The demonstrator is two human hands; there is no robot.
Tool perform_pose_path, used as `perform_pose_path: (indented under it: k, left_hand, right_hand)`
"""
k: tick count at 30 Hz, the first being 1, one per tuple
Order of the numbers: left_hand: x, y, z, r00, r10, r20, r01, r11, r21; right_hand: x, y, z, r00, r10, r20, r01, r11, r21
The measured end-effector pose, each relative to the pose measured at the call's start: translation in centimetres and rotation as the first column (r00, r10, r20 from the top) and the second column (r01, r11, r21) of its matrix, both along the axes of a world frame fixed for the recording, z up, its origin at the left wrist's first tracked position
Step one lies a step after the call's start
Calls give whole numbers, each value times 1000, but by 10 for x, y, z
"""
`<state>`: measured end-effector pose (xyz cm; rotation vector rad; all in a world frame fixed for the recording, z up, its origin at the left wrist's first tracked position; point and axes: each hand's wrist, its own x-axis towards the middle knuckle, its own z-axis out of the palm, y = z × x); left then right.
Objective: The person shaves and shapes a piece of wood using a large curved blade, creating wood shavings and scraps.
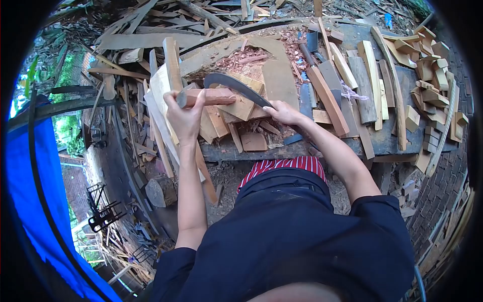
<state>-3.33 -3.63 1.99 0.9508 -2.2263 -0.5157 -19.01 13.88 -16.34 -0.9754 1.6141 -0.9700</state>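
My left hand [185,117] grips the near-left end of a reddish wooden stick [217,96], thumb and fingers around it. The far end of that stick rests over a pale wooden block [242,106]. In my right hand [284,112] is a curved, dark-bladed sickle [234,84], its handle mostly hidden by my fingers. From that hand the blade arcs leftward across the block, with its hooked tip above the stick. Reddish wood shavings [240,59] lie just beyond the block on the workbench.
A long reddish wooden bar [327,100] and a grey saw blade [305,100] lie right of my right hand. Cut wooden blocks [431,95] are heaped at the far right of the bench. Scrap slats cover the ground behind. A blue tarp [37,186] hangs at left.
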Motion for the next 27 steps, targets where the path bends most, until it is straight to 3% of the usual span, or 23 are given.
perform_pose_path:
  k: [1, 3, 5, 6, 7, 8, 9, 11, 14, 17, 20, 22, 25, 27]
  left_hand:
    - [-4, 1, 3, 999, -32, 29, 35, 993, -115]
    - [-3, -12, -2, 996, -35, 78, 43, 994, -99]
    - [-4, -18, -4, 990, -44, 130, 54, 996, -69]
    - [-5, -16, 0, 992, 28, 119, -43, 990, 132]
    - [-7, -15, 4, 987, 100, 122, -135, 936, 325]
    - [-8, -17, 7, 986, 115, 124, -154, 913, 377]
    - [-8, -21, 3, 986, 114, 119, -151, 914, 375]
    - [-3, -27, -10, 999, 19, 45, -27, 980, 196]
    - [0, -20, -16, 998, -39, 48, 24, 959, 282]
    - [3, -16, -26, 995, 102, 12, -102, 960, 259]
    - [3, -18, -29, 995, 103, 9, -103, 975, 195]
    - [5, -17, -34, 997, 61, -43, -56, 991, 122]
    - [10, -16, -33, 997, 20, -71, 1, 959, 284]
    - [13, -10, -20, 1000, -11, 3, 9, 959, 283]
  right_hand:
    - [1, 0, -2, 1000, 0, -4, 0, 1000, -3]
    - [6, -2, 6, 954, -7, -299, 18, 999, 32]
    - [8, -2, 20, 933, -39, -357, 59, 997, 44]
    - [11, 0, 33, 910, -66, -409, 99, 993, 60]
    - [14, 1, 47, 910, -65, -409, 101, 993, 66]
    - [15, -1, 64, 903, -63, -426, 99, 993, 62]
    - [16, -4, 78, 893, -62, -445, 96, 994, 55]
    - [24, -10, 96, 892, -100, -442, 100, 995, -25]
    - [33, -13, 121, 866, -220, -448, 138, 968, -208]
    - [41, -11, 74, 860, -152, -486, 118, 988, -99]
    - [44, -4, 11, 851, -119, -512, 93, 993, -75]
    - [33, -12, 41, 858, -109, -502, 76, 993, -86]
    - [28, -14, 89, 857, -135, -497, 72, 987, -145]
    - [26, -19, 110, 888, -214, -406, 126, 965, -232]
